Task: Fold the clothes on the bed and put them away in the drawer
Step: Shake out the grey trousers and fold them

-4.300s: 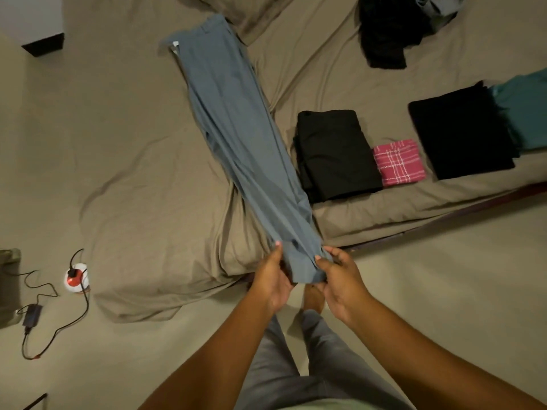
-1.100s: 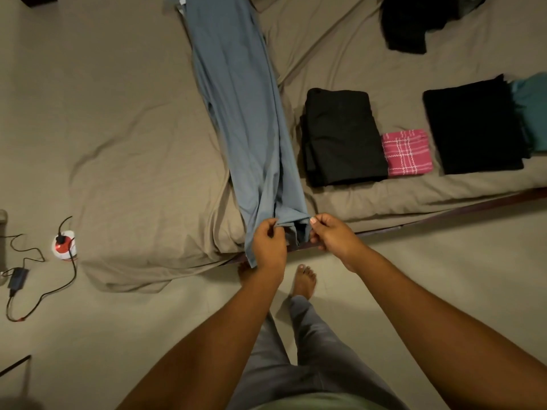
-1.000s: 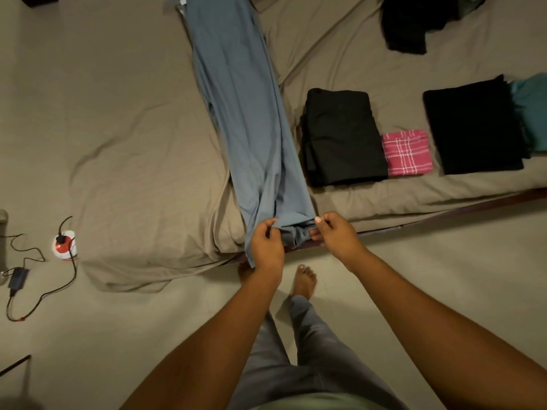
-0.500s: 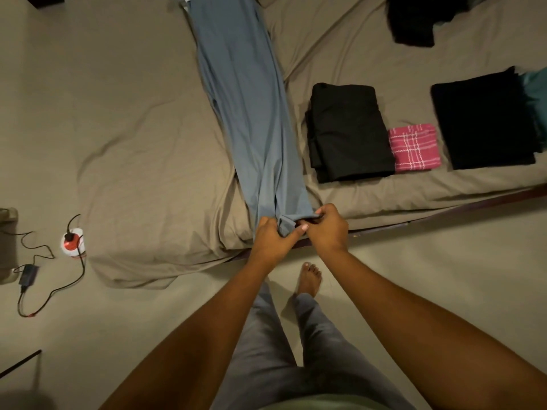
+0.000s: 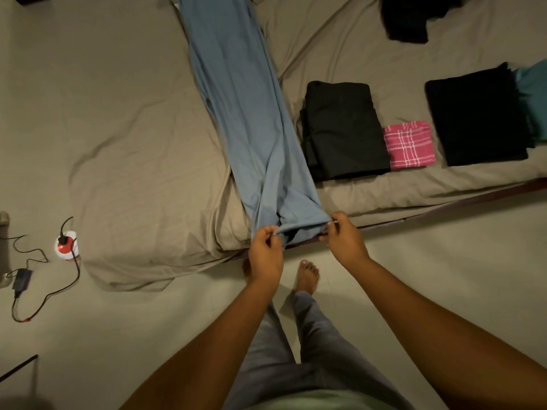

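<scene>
Long blue-grey trousers (image 5: 242,108) lie stretched across the bed, their waist out of view at the top and their leg ends at the bed's near edge. My left hand (image 5: 266,253) pinches the left corner of the hem. My right hand (image 5: 343,241) pinches the right corner, and the hem is pulled flat between them. To the right of the trousers lie a folded black garment (image 5: 343,128), a folded pink checked cloth (image 5: 410,145) and another folded black garment (image 5: 476,119). No drawer is in view.
The bed (image 5: 124,137) has a taupe sheet hanging over its near edge. A dark unfolded heap (image 5: 408,19) lies at the far right, a teal garment (image 5: 535,96) at the right edge. On the floor left sit a plug socket (image 5: 66,245) and cables. My bare feet stand below the hem.
My hands, close together at the hem half a second ago, have spread apart and drawn the hem out flat. The trousers otherwise lie as before.
</scene>
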A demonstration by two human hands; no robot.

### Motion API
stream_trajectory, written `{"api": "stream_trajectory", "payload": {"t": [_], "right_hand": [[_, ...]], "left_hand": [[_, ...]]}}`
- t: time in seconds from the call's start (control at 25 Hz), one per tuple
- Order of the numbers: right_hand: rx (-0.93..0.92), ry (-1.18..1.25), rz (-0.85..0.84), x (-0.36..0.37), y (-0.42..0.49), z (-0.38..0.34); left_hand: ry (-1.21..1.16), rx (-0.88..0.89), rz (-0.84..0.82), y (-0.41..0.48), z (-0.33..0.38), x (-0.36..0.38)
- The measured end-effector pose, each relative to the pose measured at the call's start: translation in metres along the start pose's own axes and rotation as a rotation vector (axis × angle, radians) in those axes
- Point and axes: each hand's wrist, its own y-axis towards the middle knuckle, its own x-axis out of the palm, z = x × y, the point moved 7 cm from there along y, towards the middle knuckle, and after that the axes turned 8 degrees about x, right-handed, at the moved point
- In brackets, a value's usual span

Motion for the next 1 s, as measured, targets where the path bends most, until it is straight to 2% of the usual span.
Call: {"api": "stream_trajectory", "payload": {"t": [0.08, 0.2, 0.36, 0.56, 0.64, 0.76, 0.84, 0.88, 0.96, 1.0], "right_hand": [[0.103, 0.22, -0.093, 0.009, -0.004, 0.005], [0.075, 0.265, -0.193, 0.034, -0.02, -0.002], [0.083, 0.05, 0.023, 0.044, -0.021, -0.005], [0.045, -0.252, 0.118, 0.028, -0.007, 0.006], [0.153, -0.176, 0.18, 0.014, -0.002, 0.03], [0.4, 0.229, 0.167, 0.02, -0.013, 0.075], [0.604, 0.554, 0.088, 0.03, -0.027, 0.104], [0.692, 0.622, 0.039, 0.031, -0.033, 0.117], [0.705, 0.469, -0.008, 0.025, -0.034, 0.134], [0.634, 0.296, 0.035, 0.017, -0.027, 0.133]], "left_hand": [[0.042, -0.002, -0.148, -0.008, -0.004, 0.01], [0.071, 0.026, -0.251, -0.025, -0.01, 0.015], [0.127, 0.071, -0.331, -0.037, -0.009, 0.019], [0.152, 0.106, -0.353, -0.033, -0.016, 0.014], [0.178, 0.09, -0.332, -0.036, -0.018, 0.013], [0.321, 0.005, -0.321, -0.038, -0.028, 0.017], [0.495, -0.078, -0.509, -0.038, -0.039, 0.032], [0.612, -0.108, -0.643, -0.039, -0.046, 0.039], [0.755, -0.16, -0.746, -0.032, -0.067, 0.037], [0.743, -0.157, -0.686, -0.026, -0.074, 0.033]]}}
